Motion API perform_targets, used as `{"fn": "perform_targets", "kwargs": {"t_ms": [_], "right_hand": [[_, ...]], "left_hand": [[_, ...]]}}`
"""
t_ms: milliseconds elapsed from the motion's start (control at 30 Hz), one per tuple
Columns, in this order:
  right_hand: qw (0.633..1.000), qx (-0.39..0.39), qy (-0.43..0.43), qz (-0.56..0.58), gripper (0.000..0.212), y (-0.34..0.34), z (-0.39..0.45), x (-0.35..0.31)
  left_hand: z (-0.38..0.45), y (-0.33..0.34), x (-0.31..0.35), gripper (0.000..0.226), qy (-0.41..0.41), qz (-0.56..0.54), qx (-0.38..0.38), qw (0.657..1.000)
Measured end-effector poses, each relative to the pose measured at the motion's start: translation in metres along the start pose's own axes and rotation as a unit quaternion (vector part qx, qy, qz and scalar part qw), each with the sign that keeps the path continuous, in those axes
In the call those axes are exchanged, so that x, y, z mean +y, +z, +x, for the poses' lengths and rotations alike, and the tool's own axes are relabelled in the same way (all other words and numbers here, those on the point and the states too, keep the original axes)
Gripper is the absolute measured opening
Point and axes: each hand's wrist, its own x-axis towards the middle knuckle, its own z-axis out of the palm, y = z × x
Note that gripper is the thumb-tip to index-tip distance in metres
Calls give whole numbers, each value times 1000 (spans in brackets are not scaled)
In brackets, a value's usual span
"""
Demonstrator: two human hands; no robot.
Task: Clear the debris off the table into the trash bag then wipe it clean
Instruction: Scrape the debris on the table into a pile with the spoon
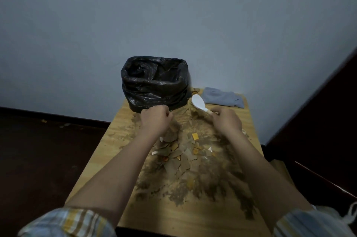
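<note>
A small wooden table (108, 161) is strewn with debris (185, 157): brown dirt, torn paper scraps and orange bits. At its far edge stands a black trash bag (154, 84), mouth open. My left hand (154, 120) is closed in a fist just in front of the bag's base; what it holds cannot be seen. A white-backed brush (199, 104) with tan bristles points toward the bag, and my right hand (226, 120) grips its handle, to the right of the bag. A grey cloth (222, 97) lies folded at the far right corner.
A pale blue wall rises directly behind the table. A dark floor lies to the left with a few crumbs on it. Dark furniture (318, 120) stands close along the table's right side.
</note>
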Motion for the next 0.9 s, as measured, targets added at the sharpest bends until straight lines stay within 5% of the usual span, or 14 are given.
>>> {"fn": "perform_targets", "kwargs": {"t_ms": [167, 333, 533, 733, 900], "right_hand": [[1000, -12, 5, -28, 28, 25, 55, -6], [977, -59, 19, -202, 21, 32, 88, -18], [944, -109, -60, -307, 23, 36, 83, -26], [942, -135, -75, -297, 22, 27, 54, -24], [958, -73, -24, -277, 22, 20, 62, -31]], "left_hand": [[52, 27, -8, 4, 27, -36, -6, 999], [80, 33, -16, 22, 50, -31, 5, 998], [103, 32, -26, 45, 121, 25, 70, 990], [110, 34, -37, 56, 113, 64, -21, 991], [109, 25, -40, 61, 114, 59, -83, 988]]}}
